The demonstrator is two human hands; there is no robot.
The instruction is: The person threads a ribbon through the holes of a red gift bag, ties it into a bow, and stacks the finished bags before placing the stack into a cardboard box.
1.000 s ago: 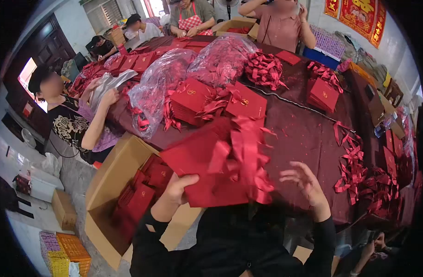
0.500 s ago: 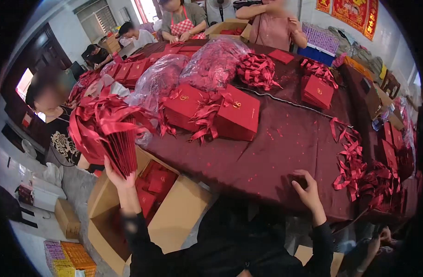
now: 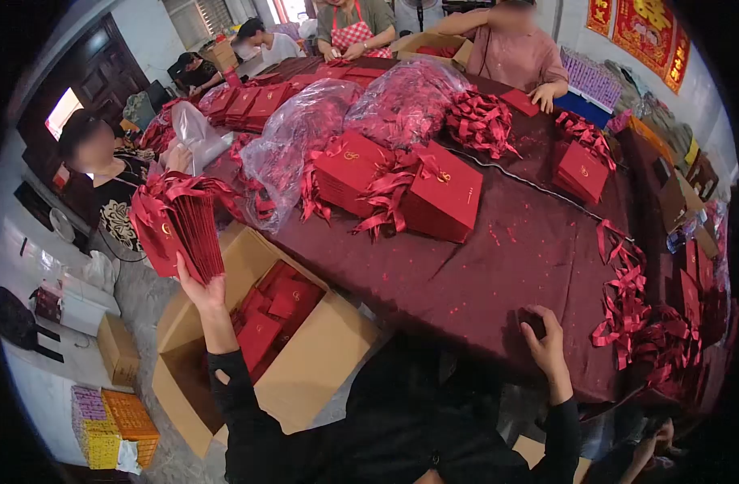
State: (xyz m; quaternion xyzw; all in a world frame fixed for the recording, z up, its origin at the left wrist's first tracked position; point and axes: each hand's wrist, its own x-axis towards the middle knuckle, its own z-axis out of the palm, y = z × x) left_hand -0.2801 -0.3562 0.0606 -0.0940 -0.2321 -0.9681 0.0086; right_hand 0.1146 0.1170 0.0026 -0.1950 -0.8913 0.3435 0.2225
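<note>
Red card fills the left hand [image 3: 198, 292] of a worker in black sleeves, whose fingers and thumb grasp the lower end of a thick, fanned stack of flat red pieces with satin ribbons [image 3: 176, 230]. The stack is held upright in the air, ribbons uppermost, near the table's edge and beside a large open cardboard box [image 3: 325, 367]. More flat red pieces with gold marks [image 3: 260, 332] lie heaped inside the box.

At right, the worker's right hand [image 3: 547, 339] is released, fingers loosely curled and thumb apart, at the near edge of a table covered in dark maroon cloth [image 3: 482, 274]. Whether its fingertips touch the cloth cannot be told.

Two thick, gold-marked red stacks [image 3: 458, 194] rest side by side on the cloth, ribbons spilling between them. Behind them sit bulging clear plastic bags [image 3: 406, 101] and a loose mound of red ribbon [image 3: 478, 125]. A thin grey cord [image 3: 539, 189] crosses the cloth, passing near a smaller red stack [image 3: 581, 171], while ribbon strands [image 3: 625, 298] trail along the right side.

Across the table, a person in a pink shirt [image 3: 519, 56] rests a hand by a flat red piece. At left, a person in a black patterned top [image 3: 115, 206] handles a translucent plastic bag [image 3: 198, 139]; others work at the far end.
</note>
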